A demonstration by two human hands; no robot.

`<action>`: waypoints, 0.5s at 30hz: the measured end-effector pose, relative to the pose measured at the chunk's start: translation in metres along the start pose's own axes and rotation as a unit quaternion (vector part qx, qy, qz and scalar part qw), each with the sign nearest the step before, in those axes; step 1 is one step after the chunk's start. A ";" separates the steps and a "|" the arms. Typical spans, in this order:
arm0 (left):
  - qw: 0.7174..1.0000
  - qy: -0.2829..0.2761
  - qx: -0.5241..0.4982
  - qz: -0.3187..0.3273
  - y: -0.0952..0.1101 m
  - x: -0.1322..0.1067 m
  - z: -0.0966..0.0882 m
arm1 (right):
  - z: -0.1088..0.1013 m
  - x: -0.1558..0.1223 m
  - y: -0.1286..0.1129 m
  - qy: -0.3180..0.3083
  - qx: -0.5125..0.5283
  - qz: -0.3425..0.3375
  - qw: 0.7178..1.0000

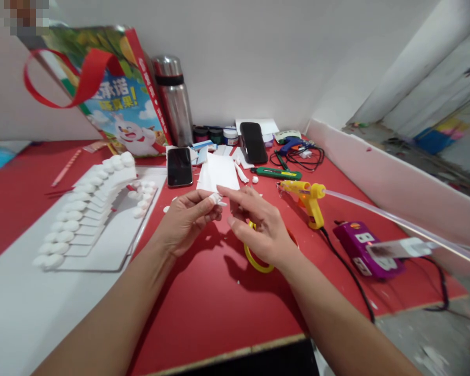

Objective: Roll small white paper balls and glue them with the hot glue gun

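My left hand [188,216] is closed in a pinch on a small white foam piece [216,198] above the red table [203,303]. My right hand [258,224] is beside it, index finger stretched toward the piece and touching it, the other fingers loosely curled with nothing held. Under my right hand lies a yellow tape ring [254,261]. A white foam model [90,209] made of stepped strips with rounded white ends sits on a white board to the left.
A yellow glue gun [309,198] with a long clear stick stands right of my hands, its cord running to a purple power strip [364,248]. Two phones [179,166], a green cutter [276,174], paint jars, a steel flask [174,99] and a colourful bag [113,83] stand behind.
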State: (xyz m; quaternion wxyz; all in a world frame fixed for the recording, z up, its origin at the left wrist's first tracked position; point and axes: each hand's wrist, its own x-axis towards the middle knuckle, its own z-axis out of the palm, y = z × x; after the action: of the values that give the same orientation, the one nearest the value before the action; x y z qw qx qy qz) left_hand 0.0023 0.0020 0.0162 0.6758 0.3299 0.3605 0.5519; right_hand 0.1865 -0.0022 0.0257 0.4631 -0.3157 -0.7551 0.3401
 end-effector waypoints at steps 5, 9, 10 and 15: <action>1.000 0.016 0.010 -0.018 0.000 0.001 0.000 | 0.005 -0.005 0.005 -0.004 -0.093 -0.071 0.993; 0.999 0.013 0.026 -0.022 0.000 0.002 -0.002 | 0.007 -0.007 0.014 0.009 -0.176 -0.145 0.974; 0.999 0.012 0.029 -0.024 -0.001 0.002 -0.002 | 0.007 -0.007 0.015 0.007 -0.192 -0.156 0.969; 0.999 0.015 0.040 -0.029 -0.002 0.002 -0.002 | 0.003 -0.006 0.013 -0.015 -0.302 -0.179 0.936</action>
State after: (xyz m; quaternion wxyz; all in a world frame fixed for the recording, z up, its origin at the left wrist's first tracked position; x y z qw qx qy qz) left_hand 0.0016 0.0036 0.0128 0.6723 0.3379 0.4014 0.5222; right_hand 0.1879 -0.0007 0.0112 0.3878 -0.2954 -0.8731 0.0120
